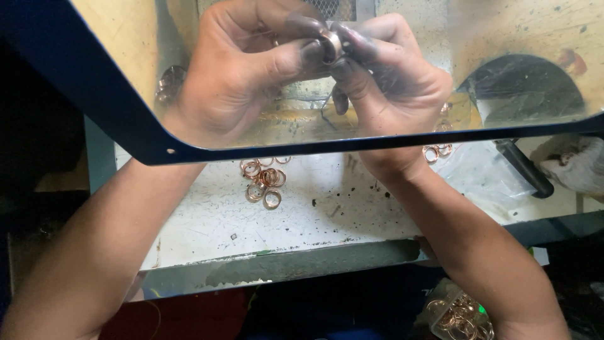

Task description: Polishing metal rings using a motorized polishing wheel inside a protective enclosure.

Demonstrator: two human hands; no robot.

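A small metal ring (331, 45) sits pinched between the blackened fingertips of both hands, held up behind a clear shield with a dark blue frame (113, 107) that slants across the top of the view. The left hand (242, 69) grips the ring with thumb and forefinger from one side, and the right hand (390, 79) meets it from the other, its sooty fingers (352, 41) closed on the ring's edge. Both hands are clenched on the one piece, knuckles close together, almost touching.

Below the shield, on the scuffed white worktop (327, 214), a loose cluster of copper-coloured rings (263, 181) lies just under the left wrist. A few more rings (435, 151) rest near the right wrist, beside a crumpled clear plastic bag (478, 179). A black handle (523, 167) lies slanted to the right of that. Down by the right elbow, a clear container of more copper rings (456, 315) sits off the bench edge.
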